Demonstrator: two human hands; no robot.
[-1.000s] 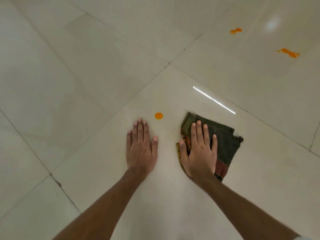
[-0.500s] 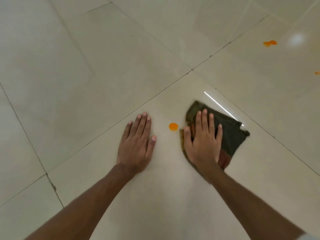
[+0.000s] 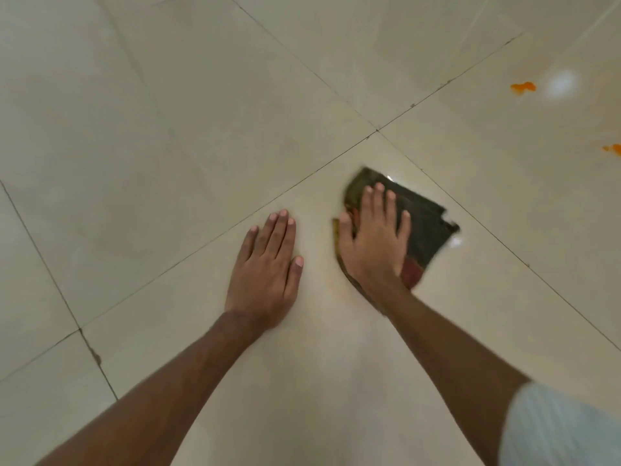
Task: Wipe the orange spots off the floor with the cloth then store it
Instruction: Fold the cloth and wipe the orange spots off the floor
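Observation:
A folded dark green cloth (image 3: 425, 227) with a reddish corner lies flat on the pale tiled floor. My right hand (image 3: 374, 240) presses down on its left part, fingers spread. My left hand (image 3: 267, 270) rests flat on the tile to the left of the cloth, holding nothing. A faint yellowish smear (image 3: 331, 287) shows on the tile between the hands. One orange spot (image 3: 522, 87) sits far up at the right, and another orange spot (image 3: 611, 149) lies at the right edge.
Dark grout lines cross at a tile corner (image 3: 377, 130) just beyond the cloth. A bright light glare (image 3: 561, 84) reflects beside the far orange spot. A pale striped sleeve (image 3: 554, 428) shows at the lower right.
The round orange spot that lay between my hands is gone from view. My right hand has slid the cloth left over that place, leaving a faint smear. The left hand stayed flat.

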